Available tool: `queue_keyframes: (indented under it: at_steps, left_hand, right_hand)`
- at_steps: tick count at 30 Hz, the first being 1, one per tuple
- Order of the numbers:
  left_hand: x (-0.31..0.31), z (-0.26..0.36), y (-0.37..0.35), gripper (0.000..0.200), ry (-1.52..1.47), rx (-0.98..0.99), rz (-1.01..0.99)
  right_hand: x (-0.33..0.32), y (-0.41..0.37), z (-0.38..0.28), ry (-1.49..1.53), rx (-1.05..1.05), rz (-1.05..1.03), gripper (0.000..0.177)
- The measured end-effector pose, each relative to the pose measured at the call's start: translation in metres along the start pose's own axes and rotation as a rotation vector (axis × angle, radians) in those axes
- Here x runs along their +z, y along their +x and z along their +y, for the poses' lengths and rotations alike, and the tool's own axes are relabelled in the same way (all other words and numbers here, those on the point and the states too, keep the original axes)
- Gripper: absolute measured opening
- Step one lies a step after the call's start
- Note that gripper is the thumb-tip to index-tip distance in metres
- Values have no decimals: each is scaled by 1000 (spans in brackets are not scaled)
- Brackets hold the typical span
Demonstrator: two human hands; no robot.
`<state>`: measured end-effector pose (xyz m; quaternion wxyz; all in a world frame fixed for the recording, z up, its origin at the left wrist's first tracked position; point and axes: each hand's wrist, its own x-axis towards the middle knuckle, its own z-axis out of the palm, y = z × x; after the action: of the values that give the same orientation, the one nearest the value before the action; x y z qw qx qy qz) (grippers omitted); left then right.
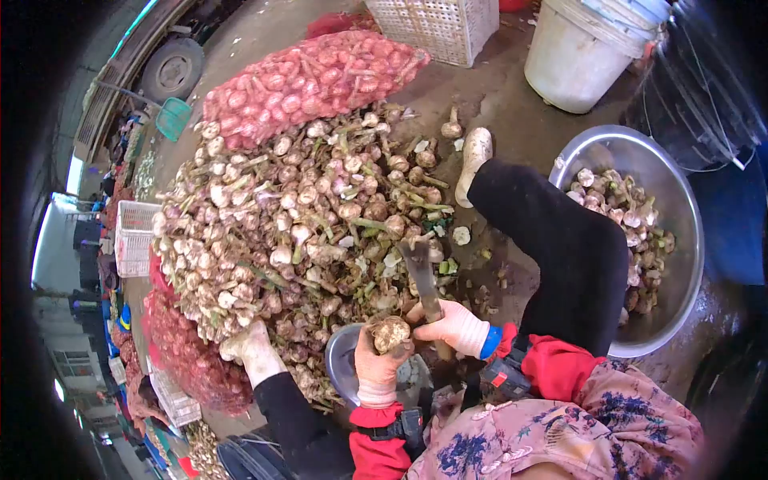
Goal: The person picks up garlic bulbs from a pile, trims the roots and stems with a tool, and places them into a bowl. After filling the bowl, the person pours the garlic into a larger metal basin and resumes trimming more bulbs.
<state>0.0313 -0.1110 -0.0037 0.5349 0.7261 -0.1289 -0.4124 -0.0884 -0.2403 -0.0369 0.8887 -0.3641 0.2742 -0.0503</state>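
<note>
My left hand, in a pale work glove, is closed around a garlic bulb whose root side faces up. Just right of it, my gloved right hand grips a knife. Its broad, dirty blade points away from me, over the heap, and looks apart from the bulb. Below my hands a metal bowl is partly hidden by my left hand. In front of me spreads a large heap of garlic with stalks on, with cut stalk pieces along its near edge.
At right stands a wide metal basin with garlic bulbs in it. Red mesh sacks of garlic lie behind and left of the heap. A white bucket and a white plastic crate stand at the back. My legs flank the work area.
</note>
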Motion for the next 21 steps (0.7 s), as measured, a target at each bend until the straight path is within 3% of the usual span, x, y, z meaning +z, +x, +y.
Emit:
queue_keyframes:
  at_steps: [1, 3, 4, 5, 7, 12, 14, 17, 19, 20, 21]
  left_hand:
    - [-6, -8, -5, 70, -6, 4, 12]
    - [-21, -30, -13, 71, 240, 251, 64]
    - [-22, -24, -24, 69, 670, 368, 202]
    - [-23, -26, -30, 69, 669, 366, 205]
    - [-25, -34, -38, 68, 196, 333, -15]
    - [-28, -56, -46, 68, 297, 388, 37]
    - [-17, -51, -53, 66, 470, 505, 154]
    - [-11, -54, -52, 65, 242, 486, 122]
    - [-9, -41, -64, 66, 226, 484, 179]
    - [-7, -26, -72, 66, 212, 481, 230]
    - [-2, -7, -82, 66, 173, 669, 120]
  right_hand:
    - [1, -4, 2, -8, 3, -11, 26]
    - [0, -7, 13, -994, -322, 80, 26]
    - [2, -8, 18, -1130, -527, 36, 26]
    - [2, -12, 23, -1131, -526, 32, 26]
    - [9, -21, 25, -1305, -424, -137, 24]
    - [11, -15, 36, -1373, -364, -222, 20]
    - [8, -12, 42, -1394, -405, -254, 21]
    - [3, -11, 43, -1412, -366, -218, 24]
    - [-4, 3, 42, -1495, -64, -192, 28]
    - [-36, 11, 43, -1425, 82, -47, 29]
    - [-67, 17, 50, -1336, 228, 77, 30]
